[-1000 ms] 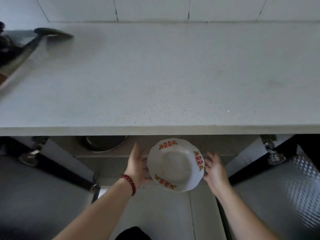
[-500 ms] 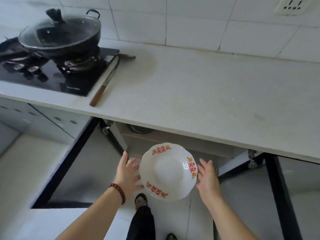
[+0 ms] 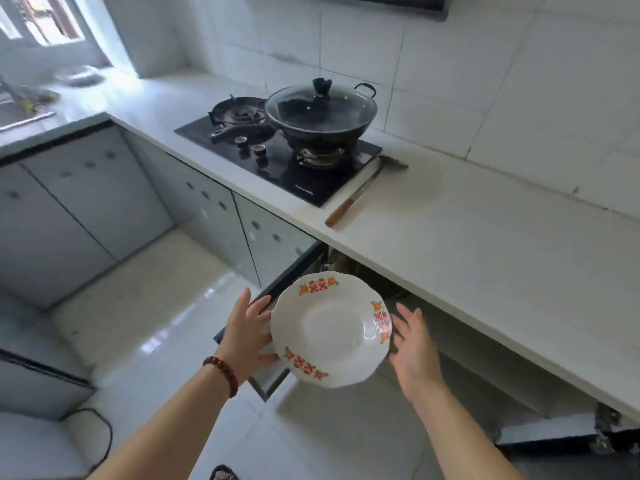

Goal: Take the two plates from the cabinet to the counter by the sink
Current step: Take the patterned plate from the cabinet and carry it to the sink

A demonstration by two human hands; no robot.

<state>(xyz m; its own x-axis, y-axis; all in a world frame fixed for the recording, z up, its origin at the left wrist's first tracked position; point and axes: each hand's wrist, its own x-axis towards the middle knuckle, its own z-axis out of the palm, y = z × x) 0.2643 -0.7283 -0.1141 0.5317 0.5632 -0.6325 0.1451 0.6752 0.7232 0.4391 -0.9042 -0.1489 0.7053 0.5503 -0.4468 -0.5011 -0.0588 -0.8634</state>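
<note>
A white plate [image 3: 329,329] with red and orange motifs on its scalloped rim is held level between my two hands, in front of the open cabinet [image 3: 388,289] under the counter. My left hand [image 3: 247,336], with a red bead bracelet on its wrist, presses the plate's left edge with fingers spread. On the right edge rests my right hand [image 3: 414,349], palm inward. Whether a second plate lies beneath it is hidden. The sink counter [image 3: 52,109] is blurred at the far left, below a window.
A black gas hob [image 3: 277,161] carries a lidded wok [image 3: 320,110]. A wooden-handled spatula [image 3: 363,192] lies on the white counter [image 3: 485,244]. An open cabinet door [image 3: 277,292] juts out behind my left hand, and another [image 3: 554,431] is at lower right. Glossy floor tiles [image 3: 138,313] run leftward.
The view has swung left and lifted, bringing in the hob, wok and sink corner. The plate has come out and away from the cabinet opening, still between both hands.
</note>
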